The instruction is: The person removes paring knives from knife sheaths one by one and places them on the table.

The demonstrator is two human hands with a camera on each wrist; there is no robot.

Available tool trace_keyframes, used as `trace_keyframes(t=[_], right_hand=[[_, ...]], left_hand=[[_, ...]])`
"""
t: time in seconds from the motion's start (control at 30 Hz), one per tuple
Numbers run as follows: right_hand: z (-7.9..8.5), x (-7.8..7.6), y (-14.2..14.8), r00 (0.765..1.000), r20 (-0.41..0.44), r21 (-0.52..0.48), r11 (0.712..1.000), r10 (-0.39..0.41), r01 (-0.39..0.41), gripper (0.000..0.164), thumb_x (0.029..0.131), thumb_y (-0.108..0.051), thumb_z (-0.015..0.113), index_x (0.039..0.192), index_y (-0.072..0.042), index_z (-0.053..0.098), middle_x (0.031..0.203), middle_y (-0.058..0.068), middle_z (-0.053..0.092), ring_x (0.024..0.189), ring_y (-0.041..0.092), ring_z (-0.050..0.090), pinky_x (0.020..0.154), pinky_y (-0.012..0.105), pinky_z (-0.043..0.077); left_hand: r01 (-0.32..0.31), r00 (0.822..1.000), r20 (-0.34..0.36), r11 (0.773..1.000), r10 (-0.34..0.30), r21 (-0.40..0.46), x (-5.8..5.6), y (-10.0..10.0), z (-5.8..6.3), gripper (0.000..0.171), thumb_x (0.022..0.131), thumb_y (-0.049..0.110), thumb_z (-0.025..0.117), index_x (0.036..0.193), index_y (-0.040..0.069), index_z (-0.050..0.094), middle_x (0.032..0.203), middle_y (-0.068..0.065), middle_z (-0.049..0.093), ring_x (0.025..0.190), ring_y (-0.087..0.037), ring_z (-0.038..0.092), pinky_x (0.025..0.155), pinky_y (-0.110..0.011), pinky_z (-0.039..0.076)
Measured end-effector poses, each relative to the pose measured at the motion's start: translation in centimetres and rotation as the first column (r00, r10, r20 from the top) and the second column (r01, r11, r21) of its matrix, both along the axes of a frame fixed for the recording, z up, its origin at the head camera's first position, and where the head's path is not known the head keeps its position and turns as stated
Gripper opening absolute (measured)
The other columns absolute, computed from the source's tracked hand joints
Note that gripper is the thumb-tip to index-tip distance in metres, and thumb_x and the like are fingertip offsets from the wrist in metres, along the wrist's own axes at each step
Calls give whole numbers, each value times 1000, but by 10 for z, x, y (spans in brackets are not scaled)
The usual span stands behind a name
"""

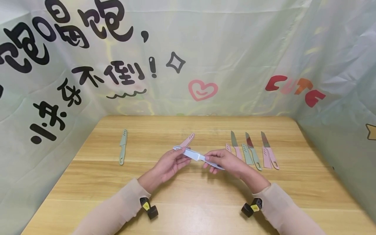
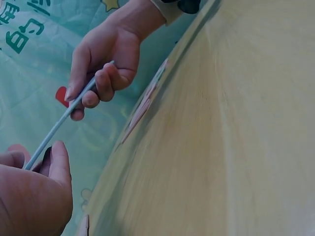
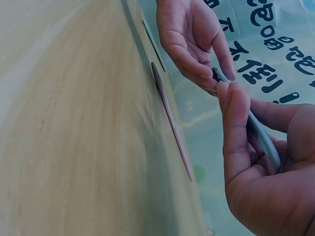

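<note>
Just below centre in the head frame, the light-blue knife (image 1: 192,154) is up off the table (image 1: 188,202), held between both hands. Left hand (image 1: 171,164) pinches the sheath (image 1: 186,152) end, thumb on top, fingers under; right hand (image 1: 227,160) is clamped on the handle (image 1: 216,165), thumb over, fingers curled round. Hands near each other, not touching as far as the head view shows. Sheath mouth meets the handle between them; can't tell if it's fully seated. Handling, my read: light, one hand could carry it. Stiff: runs dead straight edge-on in the left wrist view, no sag. Sheath and handle look like smooth plastic, so probably a bit slick if fingers are damp; not fragile, though the thin sheath might crack if twisted. Best hold: handle in a full wrap, sheath by its flat faces well out from the mouth, pull or push straight along the length. Keep fingertips off the joint, since a blade edge could be exposed there. Same caution for the three bare-bladed knives (image 1: 234,138) lying at right of frame beside their sheaths. Green knife (image 1: 122,147) at left of frame lies covered, well apart. Pink piece (image 1: 188,140) behind the hands is partly hidden.
</note>
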State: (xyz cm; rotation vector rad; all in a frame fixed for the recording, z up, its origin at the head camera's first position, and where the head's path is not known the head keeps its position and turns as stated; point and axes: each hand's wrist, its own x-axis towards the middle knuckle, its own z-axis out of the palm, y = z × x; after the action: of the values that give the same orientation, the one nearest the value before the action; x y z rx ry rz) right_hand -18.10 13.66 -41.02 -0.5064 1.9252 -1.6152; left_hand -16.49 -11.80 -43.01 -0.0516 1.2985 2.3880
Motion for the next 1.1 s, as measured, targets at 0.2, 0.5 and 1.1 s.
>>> trace_keyframes(t=[0.2, 0.5, 1.1], right_hand=[[-2, -1, -1, 1000, 11, 5, 1000, -6, 6, 39, 101, -19, 55, 124, 13, 56, 102, 23, 67, 73, 16, 63, 65, 26, 59], [-2, -4, -5, 1000, 31, 18, 1000, -5, 5, 38, 102, -22, 54, 125, 7, 59, 105, 21, 67, 72, 16, 63, 65, 26, 59], [-5, -12, -7, 991, 129, -10, 999, 37, -36, 36, 101, -20, 54, 126, 6, 59, 109, 25, 66, 76, 19, 65, 68, 27, 59]], left_hand=[[-19, 1000, 6, 1000, 19, 22, 1, 2, -1, 42, 101, 14, 53, 136, -8, 45, 110, -17, 66, 106, -26, 65, 103, -36, 49], [-55, 998, 28, 997, 54, 57, 3, 4, -2, 41, 102, 13, 50, 137, -8, 43, 114, -19, 65, 108, -26, 64, 103, -36, 49], [-86, 995, 63, 988, 78, 129, 4, 4, -8, 43, 103, 14, 49, 139, -8, 40, 117, -20, 64, 111, -27, 63, 103, -35, 49]])
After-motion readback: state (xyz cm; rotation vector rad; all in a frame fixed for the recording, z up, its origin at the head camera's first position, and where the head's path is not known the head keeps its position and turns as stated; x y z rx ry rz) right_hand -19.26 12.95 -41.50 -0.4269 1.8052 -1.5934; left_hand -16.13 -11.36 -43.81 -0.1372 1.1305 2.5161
